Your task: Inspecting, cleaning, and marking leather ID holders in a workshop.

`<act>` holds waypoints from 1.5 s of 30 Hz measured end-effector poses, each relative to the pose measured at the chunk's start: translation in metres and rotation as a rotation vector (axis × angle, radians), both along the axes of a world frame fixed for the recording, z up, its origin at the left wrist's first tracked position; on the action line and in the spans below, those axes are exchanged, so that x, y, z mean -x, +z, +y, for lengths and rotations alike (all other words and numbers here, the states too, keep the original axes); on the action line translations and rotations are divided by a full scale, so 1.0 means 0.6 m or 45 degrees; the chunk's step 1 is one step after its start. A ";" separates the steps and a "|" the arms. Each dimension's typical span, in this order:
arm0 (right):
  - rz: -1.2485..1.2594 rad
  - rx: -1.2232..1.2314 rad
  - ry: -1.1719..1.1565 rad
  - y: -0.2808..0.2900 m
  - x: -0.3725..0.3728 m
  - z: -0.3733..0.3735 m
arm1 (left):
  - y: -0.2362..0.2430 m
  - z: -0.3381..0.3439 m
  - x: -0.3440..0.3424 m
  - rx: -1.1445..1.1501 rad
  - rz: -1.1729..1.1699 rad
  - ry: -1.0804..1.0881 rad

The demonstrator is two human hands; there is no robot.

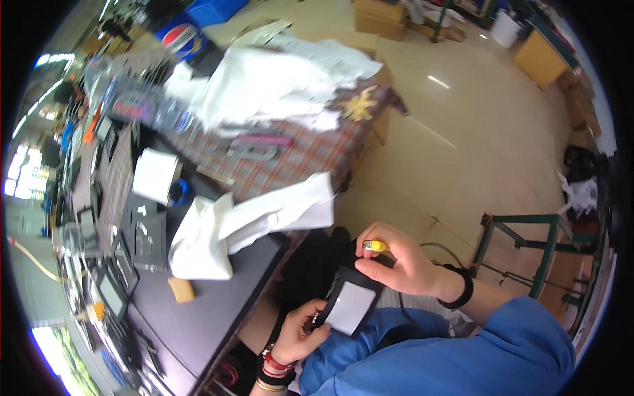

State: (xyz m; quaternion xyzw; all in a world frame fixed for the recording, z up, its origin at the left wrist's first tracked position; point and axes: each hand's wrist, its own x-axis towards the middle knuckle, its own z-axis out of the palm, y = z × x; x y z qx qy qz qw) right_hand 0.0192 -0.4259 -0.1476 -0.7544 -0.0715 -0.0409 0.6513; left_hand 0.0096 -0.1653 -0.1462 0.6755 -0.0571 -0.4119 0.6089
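Observation:
My left hand (304,333) grips a small flat black piece with a pale rectangular panel (351,305) at its lower left, over my lap. My right hand (403,261) is closed on a small yellow object with a metal top (375,245), which looks like a lighter, just above the piece's upper edge; whether the fingers also touch the piece is unclear. Left of my hands, white paper or cloth (205,241) and a tan block (180,289) lie on a dark board (224,317).
The cluttered table (310,152) spans the left, with plastic bottles (135,105), white sheets (264,79), black frames (113,294) and tools. A green metal stand (489,231) is at my right on the tiled floor (436,119). Cardboard boxes (376,18) and a white bucket (505,26) stand farther back.

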 end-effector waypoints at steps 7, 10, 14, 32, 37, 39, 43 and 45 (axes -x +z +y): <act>0.382 -0.161 0.656 0.056 -0.003 0.062 | 0.049 0.046 0.030 -0.070 -0.136 0.173; 0.403 -0.028 0.879 0.061 -0.008 0.085 | 0.047 0.055 0.057 -0.060 -0.149 0.295; 0.401 0.023 1.050 0.059 -0.008 0.112 | 0.041 0.065 0.068 -0.008 -0.201 0.245; 0.648 -0.080 1.277 0.068 0.004 0.169 | 0.019 0.103 0.094 0.199 -0.029 0.218; 0.422 0.045 1.278 0.058 0.020 0.185 | 0.022 0.093 0.116 0.076 0.052 0.500; 0.456 -0.026 1.261 0.057 0.023 0.193 | 0.009 0.096 0.123 -0.031 -0.036 0.556; 0.349 -0.016 1.237 0.049 0.032 0.204 | -0.031 0.107 0.146 0.099 0.012 0.610; 0.378 -0.050 1.361 0.046 0.025 0.193 | -0.023 0.106 0.144 0.149 0.088 0.525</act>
